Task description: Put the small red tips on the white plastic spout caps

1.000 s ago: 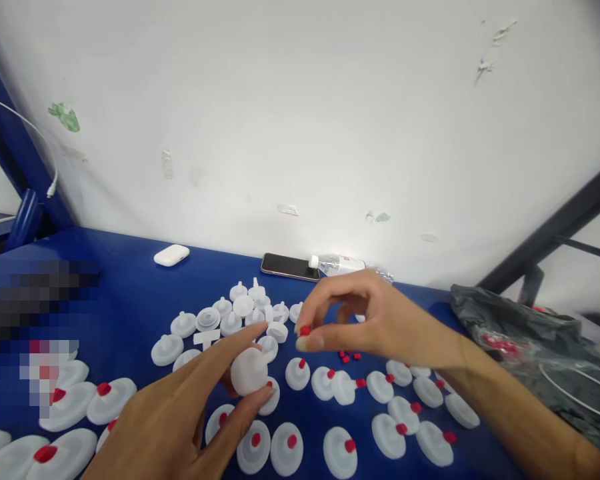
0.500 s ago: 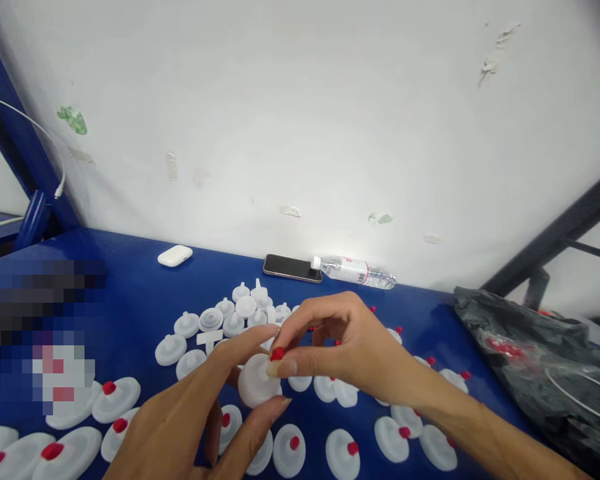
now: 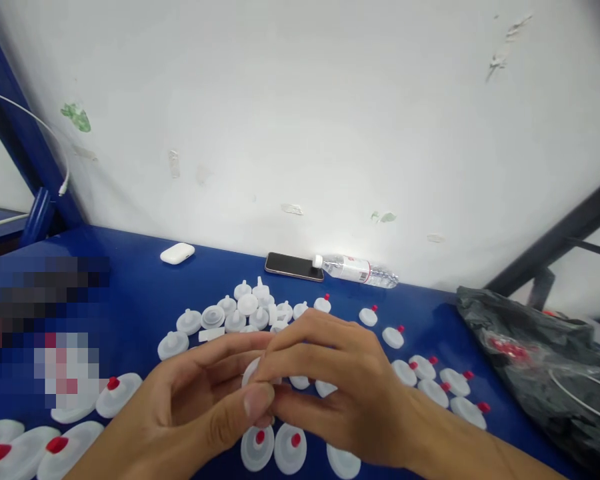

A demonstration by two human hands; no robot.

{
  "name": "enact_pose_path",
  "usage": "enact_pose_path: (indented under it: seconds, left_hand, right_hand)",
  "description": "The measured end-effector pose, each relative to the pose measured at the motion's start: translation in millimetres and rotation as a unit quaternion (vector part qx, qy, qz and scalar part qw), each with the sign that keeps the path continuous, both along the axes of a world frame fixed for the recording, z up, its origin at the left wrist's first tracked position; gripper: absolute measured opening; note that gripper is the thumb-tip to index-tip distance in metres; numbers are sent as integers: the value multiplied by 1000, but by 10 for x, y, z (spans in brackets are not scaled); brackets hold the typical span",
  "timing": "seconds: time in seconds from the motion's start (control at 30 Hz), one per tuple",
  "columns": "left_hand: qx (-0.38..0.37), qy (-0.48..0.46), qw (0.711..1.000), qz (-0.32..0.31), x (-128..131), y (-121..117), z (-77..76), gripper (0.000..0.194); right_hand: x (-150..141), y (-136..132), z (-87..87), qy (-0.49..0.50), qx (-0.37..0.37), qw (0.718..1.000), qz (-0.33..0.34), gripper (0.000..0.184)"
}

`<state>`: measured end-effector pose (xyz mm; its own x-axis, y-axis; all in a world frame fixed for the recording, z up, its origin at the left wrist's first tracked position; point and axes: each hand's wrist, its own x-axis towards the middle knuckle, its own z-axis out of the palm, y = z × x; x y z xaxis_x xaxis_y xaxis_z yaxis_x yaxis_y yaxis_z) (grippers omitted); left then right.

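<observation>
Item in hand: one small round white plastic disc with a stub (image 3: 253, 371), only a sliver of its rim visible between our two hands, above the blue tabletop (image 3: 130, 293) at centre front. We cannot see whether a red cap sits on it; our fingers cover the stub.

Left hand (image 3: 195, 407): closed about the disc from the left, thumb pressed across the front, forefinger along the top. Right hand (image 3: 340, 387): closed over the same disc from the right, fingertips meeting those of the left hand. What the right fingertips pinch is hidden.

Step, as we judge it: a pressing-together at the disc's stub, both hands bearing on one point. The next move would call for a firm, straight push and steady support from the left hand.

Directly below our hands: two white discs with red caps (image 3: 275, 448), lying flat. To the right: a row of further red-capped white discs (image 3: 433, 383). Behind our hands: a cluster of bare white discs without caps (image 3: 240, 310).

Far edge, against the white wall (image 3: 300, 120): a dark phone (image 3: 294, 266), a clear plastic bottle lying on its side (image 3: 355, 270), a white earbud case (image 3: 177, 253). Right margin: a crumpled black plastic bag (image 3: 535, 367).
</observation>
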<state>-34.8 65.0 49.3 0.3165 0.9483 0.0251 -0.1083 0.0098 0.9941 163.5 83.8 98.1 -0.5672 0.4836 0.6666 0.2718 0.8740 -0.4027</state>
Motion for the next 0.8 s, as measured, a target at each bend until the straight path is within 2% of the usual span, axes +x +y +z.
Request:
enact_pose_path:
  seconds: [0.1,0.2,0.3,0.37,0.43,0.6,0.67,0.8]
  left_hand:
    - [-5,-33,997,-67,-45,59,6,39]
    - [9,-9,996,-91,-60,68,41,41]
    - [108,108,986,-66,3,67,95,50]
    - [206,204,956,-51,94,76,133,60]
    - [270,270,924,-25,199,91,169,64]
    - [322,338,883,48,307,84,185,65]
    - [307,328,892,57,255,41,131,63]
    - [160,153,973,71,116,-76,-12,49]
  right_hand:
    - [14,-2,18,-7,-18,1000,9,5]
    - [5,-22,43,-3,-23,1000,10,6]
    - [-10,-49,54,-3,-24,1000,6,3]
    - [-11,-65,49,-8,-21,1000,2,5]
    - [-2,-79,33,-15,-15,1000,1,6]
    - [21,-94,-18,-25,-14,1000,-6,6]
    - [23,-89,-13,-27,-11,1000,-3,5]
    - [62,-40,95,-37,-24,999,0,5]
